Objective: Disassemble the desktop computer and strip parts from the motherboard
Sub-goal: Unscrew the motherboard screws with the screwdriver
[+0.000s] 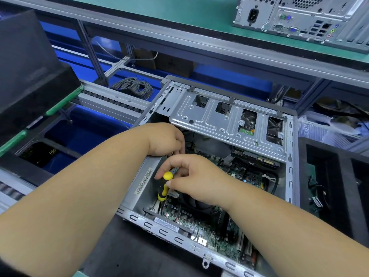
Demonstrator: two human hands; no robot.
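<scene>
Open computer case (290, 156) lies on its side on the bench, motherboard (201, 226) inside. Right hand (191, 176) pinches a yellow-handled screwdriver (165, 185) upright over the board. Left hand (165, 139) reaches in alongside, fingers curled; contents unclear.

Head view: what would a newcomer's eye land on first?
Most likely the yellow-and-black screwdriver at centre, pinched at its top by the right hand and pointing down into the open computer case. The left hand reaches into the case just above it; what its fingers hold is hidden. Next, the green motherboard on the case floor, and a second computer tower on the upper shelf at top right.
</scene>
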